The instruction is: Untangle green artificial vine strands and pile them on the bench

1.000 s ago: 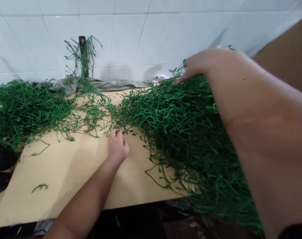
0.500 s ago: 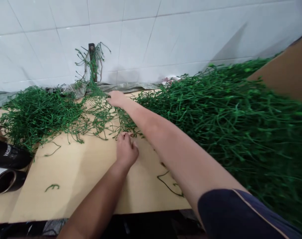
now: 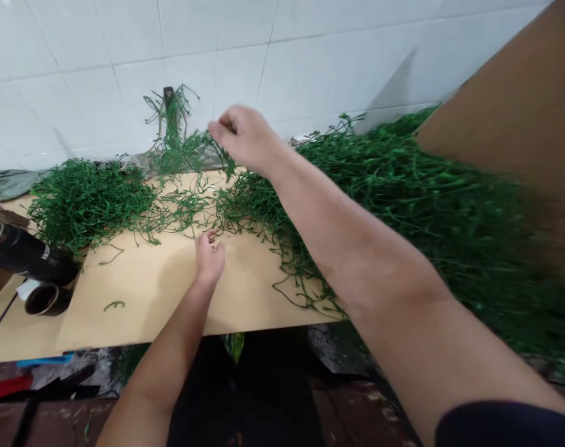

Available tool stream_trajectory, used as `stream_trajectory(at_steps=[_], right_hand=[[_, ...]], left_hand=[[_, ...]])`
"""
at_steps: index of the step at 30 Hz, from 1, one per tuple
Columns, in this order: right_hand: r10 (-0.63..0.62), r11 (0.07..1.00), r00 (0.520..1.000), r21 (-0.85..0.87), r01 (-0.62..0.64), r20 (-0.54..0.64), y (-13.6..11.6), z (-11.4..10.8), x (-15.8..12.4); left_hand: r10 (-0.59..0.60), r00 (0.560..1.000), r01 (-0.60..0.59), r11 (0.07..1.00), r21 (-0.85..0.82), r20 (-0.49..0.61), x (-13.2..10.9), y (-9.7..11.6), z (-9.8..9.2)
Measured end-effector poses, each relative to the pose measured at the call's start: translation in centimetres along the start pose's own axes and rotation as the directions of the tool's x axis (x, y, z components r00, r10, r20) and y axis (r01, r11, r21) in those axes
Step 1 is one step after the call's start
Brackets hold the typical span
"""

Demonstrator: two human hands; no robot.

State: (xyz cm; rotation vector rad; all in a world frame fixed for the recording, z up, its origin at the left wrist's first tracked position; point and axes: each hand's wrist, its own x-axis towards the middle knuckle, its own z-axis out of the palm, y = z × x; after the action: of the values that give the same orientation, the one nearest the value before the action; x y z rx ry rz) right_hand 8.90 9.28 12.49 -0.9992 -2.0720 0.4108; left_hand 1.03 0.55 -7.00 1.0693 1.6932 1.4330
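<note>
Right hand (image 3: pixel 243 136) pinches green strands (image 3: pixel 198 146) above table (image 3: pixel 254 282); left hand (image 3: pixel 210 257) half-curled, fingers parted, empty.

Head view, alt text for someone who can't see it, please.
The right hand pinches green strands above a board; the left hand, half-open, is over it. Green piles flank them; a black bottle is at left.

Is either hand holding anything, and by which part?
The right hand apparently pinches a bunch of thin green strands near one end; the left hand seems to hold nothing.
</note>
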Motion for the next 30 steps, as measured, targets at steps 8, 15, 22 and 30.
stream_trajectory(at_steps=[8,15,22,30], right_hand=[[0.187,0.889,0.93,0.348,-0.297,0.316,4.5,3.2,-15.4],[0.315,0.767,0.889,0.463,-0.444,0.331,6.1,2.1,-21.8],[0.423,0.749,0.874,0.452,-0.485,0.237,7.3,0.2,-21.6],[0.292,0.894,0.934,0.29,-0.343,0.203,8.3,0.0,-21.6]], left_hand=[[-0.129,0.926,0.306,0.805,-0.508,0.355,-4.8,1.1,-2.9],[-0.008,0.913,0.247,0.806,-0.537,0.407,-8.3,0.7,1.3],[0.106,0.904,-0.015,0.976,-0.217,0.414,-8.0,1.5,0.4],[0.186,0.868,-0.243,0.968,0.068,0.461,-6.9,1.7,1.0]])
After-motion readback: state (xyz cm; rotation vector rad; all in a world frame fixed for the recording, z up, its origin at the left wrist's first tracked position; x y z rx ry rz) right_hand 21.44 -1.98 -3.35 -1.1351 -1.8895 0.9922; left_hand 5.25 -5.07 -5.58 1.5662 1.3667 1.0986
